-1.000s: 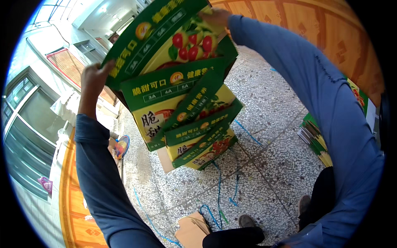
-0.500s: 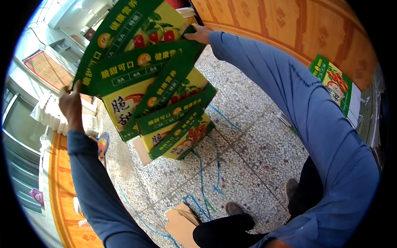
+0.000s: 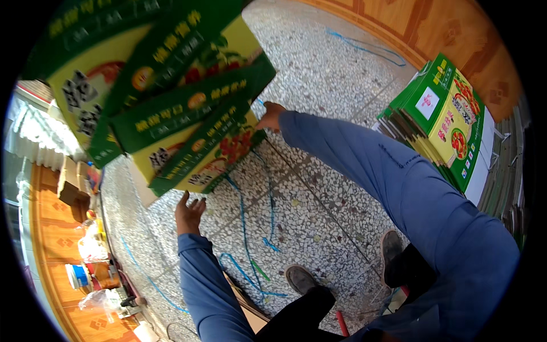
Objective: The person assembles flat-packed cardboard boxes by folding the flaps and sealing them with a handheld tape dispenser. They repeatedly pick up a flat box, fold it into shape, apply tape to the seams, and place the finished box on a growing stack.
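A tall stack of green and yellow cardboard fruit cartons (image 3: pixel 188 108) stands on the speckled floor, their printed flaps slanting across one another. The upper cartons reach past the top edge of the view. My left hand (image 3: pixel 190 215) is just below the near bottom edge of the lowest carton (image 3: pixel 231 151), its fingers spread and pointing up at it. At the right end of that carton is my right hand (image 3: pixel 270 117), fingers stretched toward its side; whether they touch is unclear. Neither hand grips anything visible.
A pile of flattened cartons (image 3: pixel 450 128) leans at the right by an orange wooden panel (image 3: pixel 393 25). Blue strapping (image 3: pixel 244 216) trails over the floor between the stack and my shoes (image 3: pixel 302 279). Brown cardboard (image 3: pixel 253 319) lies beside my left forearm. Clutter lines a wooden cabinet (image 3: pixel 60 242) at left.
Both hands have left the edges of an upper carton and moved down to the lowest one. The stack appears farther up and left, and more of the flattened pile shows.
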The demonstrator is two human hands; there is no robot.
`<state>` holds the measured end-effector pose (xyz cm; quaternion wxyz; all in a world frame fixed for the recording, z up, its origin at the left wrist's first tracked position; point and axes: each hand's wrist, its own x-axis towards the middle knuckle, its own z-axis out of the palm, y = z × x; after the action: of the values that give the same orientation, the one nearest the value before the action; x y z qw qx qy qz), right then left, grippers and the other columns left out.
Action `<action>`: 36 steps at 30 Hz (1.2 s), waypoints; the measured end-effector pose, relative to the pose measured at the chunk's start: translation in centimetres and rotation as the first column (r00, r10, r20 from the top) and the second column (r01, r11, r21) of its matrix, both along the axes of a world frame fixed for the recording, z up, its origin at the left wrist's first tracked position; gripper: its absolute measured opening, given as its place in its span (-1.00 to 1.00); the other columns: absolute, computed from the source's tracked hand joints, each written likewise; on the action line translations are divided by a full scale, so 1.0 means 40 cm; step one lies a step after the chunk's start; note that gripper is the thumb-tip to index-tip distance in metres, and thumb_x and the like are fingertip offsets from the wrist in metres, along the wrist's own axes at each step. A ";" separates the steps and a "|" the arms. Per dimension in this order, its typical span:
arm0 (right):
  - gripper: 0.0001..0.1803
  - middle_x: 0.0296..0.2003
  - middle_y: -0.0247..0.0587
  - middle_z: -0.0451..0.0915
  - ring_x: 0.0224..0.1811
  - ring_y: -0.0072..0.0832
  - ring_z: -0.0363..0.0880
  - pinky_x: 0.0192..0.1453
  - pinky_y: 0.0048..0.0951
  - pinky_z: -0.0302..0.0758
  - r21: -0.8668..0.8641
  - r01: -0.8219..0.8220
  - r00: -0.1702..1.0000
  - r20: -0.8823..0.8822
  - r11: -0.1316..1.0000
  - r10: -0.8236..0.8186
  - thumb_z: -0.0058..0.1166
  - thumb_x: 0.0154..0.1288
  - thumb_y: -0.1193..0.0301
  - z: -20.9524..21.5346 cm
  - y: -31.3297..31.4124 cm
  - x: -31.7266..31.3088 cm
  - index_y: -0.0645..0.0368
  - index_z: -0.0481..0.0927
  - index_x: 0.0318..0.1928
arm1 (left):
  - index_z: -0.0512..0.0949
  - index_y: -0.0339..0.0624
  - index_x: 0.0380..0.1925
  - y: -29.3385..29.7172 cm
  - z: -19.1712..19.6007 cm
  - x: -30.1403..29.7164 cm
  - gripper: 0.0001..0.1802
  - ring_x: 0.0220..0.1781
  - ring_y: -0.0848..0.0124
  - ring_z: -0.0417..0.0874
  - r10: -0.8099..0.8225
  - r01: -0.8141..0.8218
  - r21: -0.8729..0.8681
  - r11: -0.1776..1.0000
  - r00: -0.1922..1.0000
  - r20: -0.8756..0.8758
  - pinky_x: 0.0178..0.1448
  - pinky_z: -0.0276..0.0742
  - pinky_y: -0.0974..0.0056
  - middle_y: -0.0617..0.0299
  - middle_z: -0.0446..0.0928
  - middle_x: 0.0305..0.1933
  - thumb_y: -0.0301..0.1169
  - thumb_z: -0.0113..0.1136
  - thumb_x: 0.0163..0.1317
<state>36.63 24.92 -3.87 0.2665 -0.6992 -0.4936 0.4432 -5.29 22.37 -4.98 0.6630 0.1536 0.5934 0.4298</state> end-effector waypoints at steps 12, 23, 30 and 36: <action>-0.66 -0.37 -0.01 0.61 -0.44 -0.36 0.60 -0.50 -0.37 0.55 0.149 0.072 0.988 -0.149 0.986 -0.050 0.36 0.05 0.52 -0.313 0.256 -0.154 0.39 0.51 -0.20 | 0.37 -0.37 -0.02 0.297 -0.362 0.007 -0.66 0.03 0.08 0.57 -0.097 0.056 0.386 0.921 0.991 0.088 0.05 0.67 0.08 -0.04 0.45 -0.01 -0.66 0.01 0.16; -0.17 -0.11 -0.10 0.61 -0.09 -0.33 0.57 -0.01 -0.35 0.50 0.243 0.290 0.885 -0.436 0.925 -0.163 0.55 -0.11 0.30 -0.385 0.569 -0.286 0.39 0.25 0.03 | 0.20 -0.36 0.33 0.378 -0.660 0.041 -0.21 0.39 -0.10 0.26 0.072 0.610 0.053 0.790 -0.007 -0.997 0.38 0.22 0.02 -0.27 0.24 0.36 0.00 0.08 0.29; -0.11 0.03 0.03 0.54 0.00 -0.26 0.56 0.05 -0.36 0.58 0.221 0.341 0.873 -0.435 0.914 -0.221 0.54 -0.11 0.30 -0.381 0.816 -0.339 0.38 0.23 0.12 | 0.19 -0.31 0.36 0.287 -0.637 0.102 -0.28 0.54 0.02 -0.05 0.035 0.589 -0.085 0.804 -0.189 -0.981 0.51 -0.14 -0.07 -0.10 -0.01 0.51 -0.01 -0.10 0.38; 0.18 0.06 0.08 0.51 0.06 -0.25 0.53 0.11 -0.37 0.52 0.269 0.348 0.915 -0.308 0.898 -0.262 0.54 -0.15 0.14 -0.437 1.100 -0.386 0.57 0.00 0.22 | 0.22 -0.31 0.34 0.298 -0.621 0.106 -0.29 0.53 -0.02 -0.02 0.045 0.604 -0.064 0.794 -0.164 -0.985 0.49 -0.13 -0.12 -0.14 0.05 0.48 -0.04 -0.02 0.34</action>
<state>21.20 68.92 -21.34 0.5057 -0.6507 -0.4019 0.3992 -1.06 34.31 -29.81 0.0355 0.6904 0.7110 0.1287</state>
